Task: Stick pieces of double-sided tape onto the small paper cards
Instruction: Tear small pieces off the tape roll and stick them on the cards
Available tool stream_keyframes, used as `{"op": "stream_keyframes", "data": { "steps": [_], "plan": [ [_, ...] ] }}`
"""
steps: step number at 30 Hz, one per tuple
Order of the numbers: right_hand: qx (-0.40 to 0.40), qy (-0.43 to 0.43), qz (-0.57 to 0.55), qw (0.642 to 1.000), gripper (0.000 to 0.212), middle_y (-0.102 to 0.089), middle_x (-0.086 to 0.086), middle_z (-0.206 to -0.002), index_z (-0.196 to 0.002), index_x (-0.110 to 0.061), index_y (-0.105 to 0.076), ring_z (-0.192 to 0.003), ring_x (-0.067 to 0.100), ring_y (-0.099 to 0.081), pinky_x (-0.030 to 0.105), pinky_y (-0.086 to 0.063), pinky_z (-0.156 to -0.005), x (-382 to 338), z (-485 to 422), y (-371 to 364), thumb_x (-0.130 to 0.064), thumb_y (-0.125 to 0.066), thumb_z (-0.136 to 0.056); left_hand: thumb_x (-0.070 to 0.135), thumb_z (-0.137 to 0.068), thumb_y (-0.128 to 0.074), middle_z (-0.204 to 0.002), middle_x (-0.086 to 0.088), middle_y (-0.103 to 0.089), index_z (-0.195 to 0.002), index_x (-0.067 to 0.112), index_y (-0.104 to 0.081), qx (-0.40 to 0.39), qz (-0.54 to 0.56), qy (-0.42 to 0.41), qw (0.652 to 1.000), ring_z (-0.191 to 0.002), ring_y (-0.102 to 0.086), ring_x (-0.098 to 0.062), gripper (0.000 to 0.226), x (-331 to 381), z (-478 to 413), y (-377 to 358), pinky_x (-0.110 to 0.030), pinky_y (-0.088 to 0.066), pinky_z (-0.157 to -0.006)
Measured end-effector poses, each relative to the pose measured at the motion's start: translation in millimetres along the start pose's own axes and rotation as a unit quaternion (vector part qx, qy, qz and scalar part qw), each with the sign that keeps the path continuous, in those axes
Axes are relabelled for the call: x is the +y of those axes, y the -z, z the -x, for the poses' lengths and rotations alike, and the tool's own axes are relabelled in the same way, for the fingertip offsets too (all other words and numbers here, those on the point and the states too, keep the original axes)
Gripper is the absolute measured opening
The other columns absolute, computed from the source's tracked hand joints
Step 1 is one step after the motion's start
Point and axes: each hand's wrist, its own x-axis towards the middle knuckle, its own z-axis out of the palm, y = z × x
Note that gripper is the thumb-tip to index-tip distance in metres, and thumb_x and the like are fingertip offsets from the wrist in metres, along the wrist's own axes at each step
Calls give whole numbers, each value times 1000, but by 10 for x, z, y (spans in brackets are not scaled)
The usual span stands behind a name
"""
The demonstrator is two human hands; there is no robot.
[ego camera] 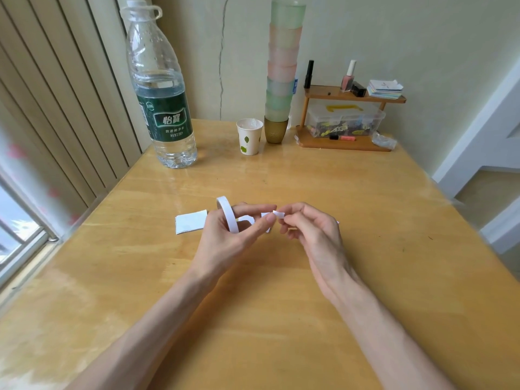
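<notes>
White tape pinched between hands.

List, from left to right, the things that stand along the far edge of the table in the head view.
Water bottle → paper cup → stack of cups → wooden shelf.
</notes>
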Motion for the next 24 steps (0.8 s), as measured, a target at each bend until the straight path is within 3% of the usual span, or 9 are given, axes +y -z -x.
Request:
{"op": "stream_keyframes", "data": {
  "steps": [6,9,14,20,24],
  "plan": [
    [-11,10,14,1000,19,-71,25,-94,-87,-11,-77,-79,17,-57,35,-44,-77,-15,14,-24,-21,-62,-83,26,-83,-83,-74,5,-65,-98,14,-83,19,-18,-12,1000,-52,-51,-4,19,-14,-13,2,-15,-39,-56],
    [-10,5,15,1000,20,-66,16,-81,-89,-11,-78,-77,17,-57,33,-45,-76,-3,10,-24,-22,-62,-83,36,-82,-82,-74,3,-65,-97,21,-83,26,-27,-12,999,-55,-45,-12,21,-35,-22,14,-26,-36,-57],
    [-14,1,14,1000,23,-65,10,-80,-93,-9,-78,-77,16,-56,30,-45,-75,-9,11,-29,-21,-62,-83,38,-83,-81,-84,-11,-72,-91,21,-83,38,-43,-23,998,-59,-46,-16,19,-56,-36,18,-22,-33,-54],
    [-21,-1,34,999,24,-63,6,-76,-97,-12,-78,-76,14,-57,24,-47,-73,-21,29,-24,-24,-63,-83,32,-87,-81,-75,5,-67,-87,21,-83,43,-38,-10,998,-52,-44,-11,11,-84,-47,40,-25,-36,-51],
    [-27,3,53,998,17,-66,1,-79,-100,-16,-79,-76,11,-59,20,-48,-74,-18,34,-31,-18,-66,-89,26,-88,-83,-75,-7,-67,-83,21,-82,70,-69,-25,995,-49,-41,-11,8,-93,-60,47,-20,-35,-49]
  ]
}}
